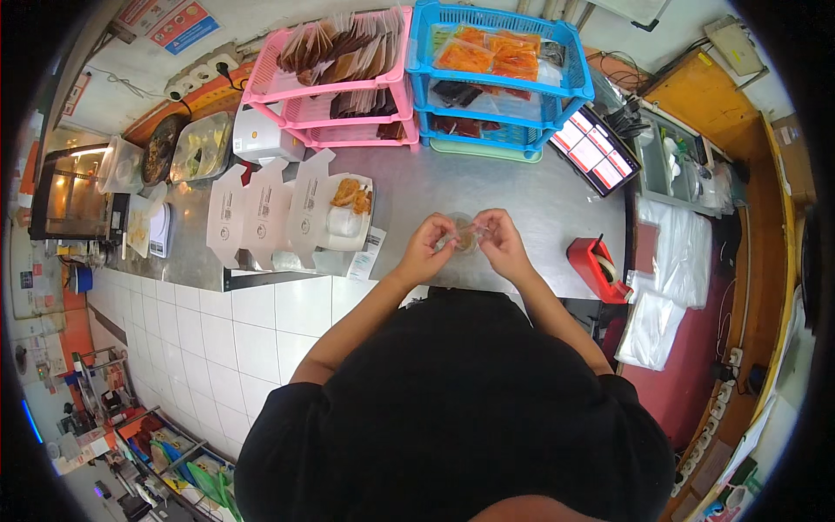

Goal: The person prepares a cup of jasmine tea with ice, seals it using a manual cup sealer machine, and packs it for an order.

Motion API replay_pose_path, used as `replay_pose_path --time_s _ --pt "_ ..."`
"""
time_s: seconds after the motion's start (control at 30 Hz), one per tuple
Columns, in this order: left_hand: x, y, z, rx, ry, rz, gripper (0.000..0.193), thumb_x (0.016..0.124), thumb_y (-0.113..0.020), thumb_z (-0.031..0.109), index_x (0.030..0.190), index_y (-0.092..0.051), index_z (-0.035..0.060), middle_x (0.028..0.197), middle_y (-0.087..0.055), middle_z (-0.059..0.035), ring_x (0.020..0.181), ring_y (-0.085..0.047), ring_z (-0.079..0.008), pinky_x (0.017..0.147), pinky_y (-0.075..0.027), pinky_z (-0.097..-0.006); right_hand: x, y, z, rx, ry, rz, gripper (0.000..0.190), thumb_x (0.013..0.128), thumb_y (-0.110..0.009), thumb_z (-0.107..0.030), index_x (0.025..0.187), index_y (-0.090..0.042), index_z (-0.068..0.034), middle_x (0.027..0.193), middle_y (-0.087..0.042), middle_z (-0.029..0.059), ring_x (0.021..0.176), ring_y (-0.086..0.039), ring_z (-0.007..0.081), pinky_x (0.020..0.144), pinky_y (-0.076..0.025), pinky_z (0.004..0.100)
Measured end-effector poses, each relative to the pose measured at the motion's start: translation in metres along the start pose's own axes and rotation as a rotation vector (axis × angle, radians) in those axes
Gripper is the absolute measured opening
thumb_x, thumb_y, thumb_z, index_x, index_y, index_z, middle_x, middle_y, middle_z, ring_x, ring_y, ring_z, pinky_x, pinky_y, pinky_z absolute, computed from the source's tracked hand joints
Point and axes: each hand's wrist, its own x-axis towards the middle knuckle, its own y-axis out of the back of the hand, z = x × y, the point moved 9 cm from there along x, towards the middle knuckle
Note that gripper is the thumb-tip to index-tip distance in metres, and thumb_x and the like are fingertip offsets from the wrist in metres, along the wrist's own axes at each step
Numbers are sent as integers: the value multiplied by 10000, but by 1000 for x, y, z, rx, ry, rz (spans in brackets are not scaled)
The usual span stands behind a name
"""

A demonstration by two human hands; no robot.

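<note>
My left hand (432, 246) and my right hand (501, 245) meet over the near edge of the steel worktop (417, 179). Their fingers pinch a thin piece of clear plastic film (481, 231); whether it is tape or part of a bag I cannot tell. Just between and under the fingers is a small round clear plastic container (464, 243) with brownish contents, partly hidden. To the left, an open white takeaway box (355, 243) holds fried pieces (351, 195) and a white wrapped portion (342, 222). A printed slip (366, 253) lies beside it.
Pink (264, 65) and blue (499, 72) tiered racks with sachets stand behind. More open box lids (226, 209) line the left. At right are a tablet (597, 153), a red tape dispenser (590, 267) and plastic bags (678, 254). A white scale (160, 228) sits far left.
</note>
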Motion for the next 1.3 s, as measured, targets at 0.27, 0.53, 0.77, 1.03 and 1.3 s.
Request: replay_pose_path --time_s 0.27,0.53,0.77,1.03,1.3 --pt "5 -2 -28 -77 176 66 872 857 -464 -81 1427 144 171 1104 -529 -103 932 -532 -130 809 -470 -267 6 2 76 472 -572 264 481 823 -546 52 1245 -322 -9 1061 -510 119 822 -591 167 736 -498 269" --pt "4 1 -41 -91 266 83 941 851 -483 -77 1389 240 195 1115 -523 -121 775 -589 -129 682 -512 -260 -6 -21 90 469 -841 -40 138 851 -593 -72 935 -572 36 819 -597 99 707 -585 170 651 -477 277" --pt "7 0 -46 79 353 17 1087 782 -559 -94 1355 305 234 1126 -450 -124 781 -603 -145 667 -526 -268 -13 -19 87 370 -711 -60 153 862 -599 -121 953 -592 2 835 -615 51 732 -572 149 705 -457 267" --pt "-4 6 -55 166 269 55 1048 786 -562 -89 1385 252 188 1077 -452 -85 793 -554 -111 711 -468 -244 -21 -6 106 847 -769 275 236 898 -527 -90 1105 -537 24 943 -620 72 852 -605 172 795 -489 303" --pt "-8 17 -83 -144 474 93 782 824 -499 -81 1449 -84 138 972 -475 -46 811 -517 -99 753 -424 -216 -5 -14 59 -119 -452 -243 116 833 -614 -95 913 -656 -23 907 -596 70 792 -578 178 717 -467 294"
